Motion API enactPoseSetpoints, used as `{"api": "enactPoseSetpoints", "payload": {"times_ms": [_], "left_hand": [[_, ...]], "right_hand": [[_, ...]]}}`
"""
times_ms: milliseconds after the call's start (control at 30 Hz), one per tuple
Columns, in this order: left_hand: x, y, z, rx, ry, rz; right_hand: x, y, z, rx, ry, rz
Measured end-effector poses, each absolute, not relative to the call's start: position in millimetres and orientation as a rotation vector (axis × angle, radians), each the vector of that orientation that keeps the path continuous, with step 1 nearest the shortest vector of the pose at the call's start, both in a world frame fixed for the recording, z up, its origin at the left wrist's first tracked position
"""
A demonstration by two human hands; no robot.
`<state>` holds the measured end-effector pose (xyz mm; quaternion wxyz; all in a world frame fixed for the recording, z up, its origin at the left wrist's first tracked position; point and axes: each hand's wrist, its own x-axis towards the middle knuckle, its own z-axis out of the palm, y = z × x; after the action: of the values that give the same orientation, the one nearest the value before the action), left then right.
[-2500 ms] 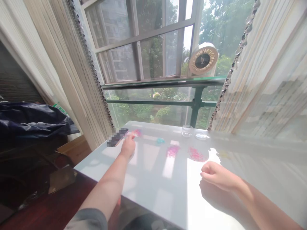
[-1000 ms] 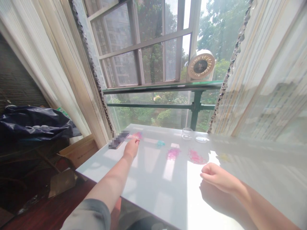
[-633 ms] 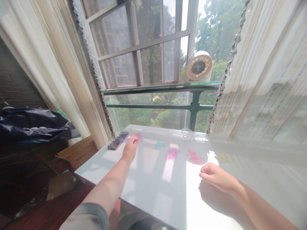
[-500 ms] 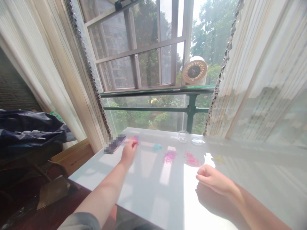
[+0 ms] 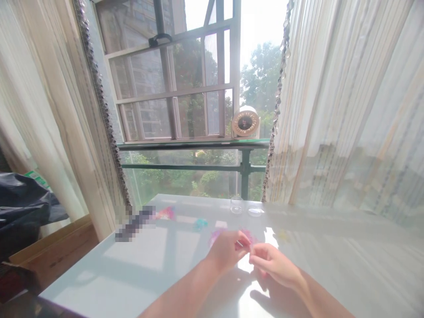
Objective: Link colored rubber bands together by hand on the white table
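Over the white table (image 5: 132, 269), my left hand (image 5: 230, 249) and my right hand (image 5: 273, 263) meet fingertip to fingertip. Both are pinched closed, and whatever lies between the fingers is too small to make out. Behind my left hand lies a purple pile (image 5: 215, 235) of small pieces, partly covered by it. A pink pile (image 5: 247, 235) shows just beyond the fingertips. Farther left are a teal pile (image 5: 200, 224) and a red, orange and purple pile (image 5: 166, 213). A faint yellow pile (image 5: 283, 235) lies beyond my right hand.
A clear round container (image 5: 236, 206) and a clear shallow dish (image 5: 255, 212) stand at the table's back edge. A blurred dark object (image 5: 135, 224) lies at the left edge. A round fan (image 5: 245, 123) stands by the window. A cardboard box (image 5: 62, 254) is left of the table.
My left hand has moved right, from the multicoloured pile to my right hand, and their fingertips now meet. The camera view has shifted.
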<state>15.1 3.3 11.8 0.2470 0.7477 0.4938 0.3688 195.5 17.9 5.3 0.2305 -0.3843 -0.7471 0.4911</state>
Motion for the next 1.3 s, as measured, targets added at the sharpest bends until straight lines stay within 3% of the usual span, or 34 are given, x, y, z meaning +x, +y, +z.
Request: {"api": "enactPoseSetpoints", "payload": {"times_ms": [733,1300], "left_hand": [[13,-13,-2,2.222,1.376,0.801],[13,-18,4,2.275,1.391,0.789]], "right_hand": [[196,24,-7,-0.981,-2.081,1.281],[197,21,-6,-1.040,-2.012,1.423]]}}
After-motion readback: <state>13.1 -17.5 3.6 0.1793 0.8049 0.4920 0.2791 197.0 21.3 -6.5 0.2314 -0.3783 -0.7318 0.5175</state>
